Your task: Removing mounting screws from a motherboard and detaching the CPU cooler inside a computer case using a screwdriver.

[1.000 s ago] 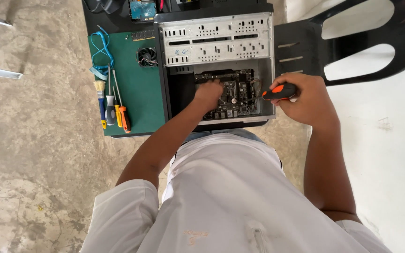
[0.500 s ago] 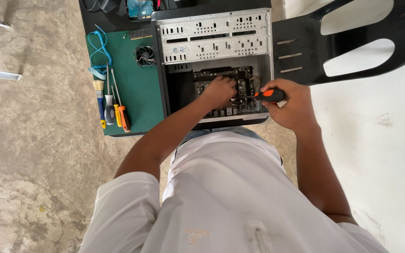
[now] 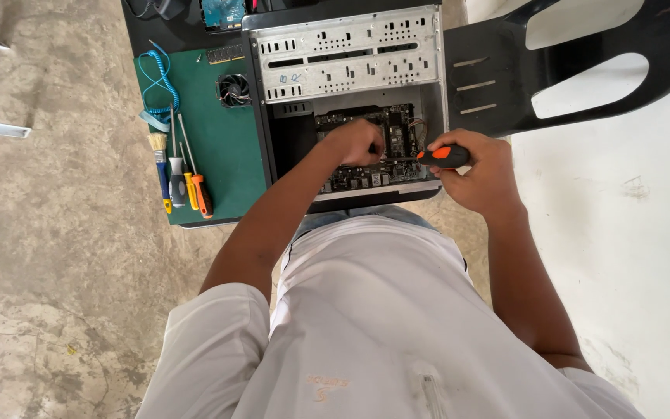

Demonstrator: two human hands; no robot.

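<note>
An open computer case point(image 3: 350, 54) lies on a low table, its dark motherboard point(image 3: 397, 128) showing in the lower bay. My left hand point(image 3: 357, 142) reaches into the case and rests on the motherboard, fingers curled; whether it holds anything is hidden. My right hand point(image 3: 478, 171) grips an orange and black screwdriver point(image 3: 443, 156) at the case's right edge, the shaft pointing left toward my left hand.
A green mat point(image 3: 226, 155) left of the case holds a blue coiled cable point(image 3: 160, 81), a small fan point(image 3: 234, 90), a brush point(image 3: 160, 167) and two more screwdrivers point(image 3: 195, 182). A black plastic chair point(image 3: 568, 70) stands at the right. Concrete floor lies around.
My right hand with the screwdriver has moved left, closer to the case, bringing the shaft in over the motherboard. My left hand shifted slightly right on the board.
</note>
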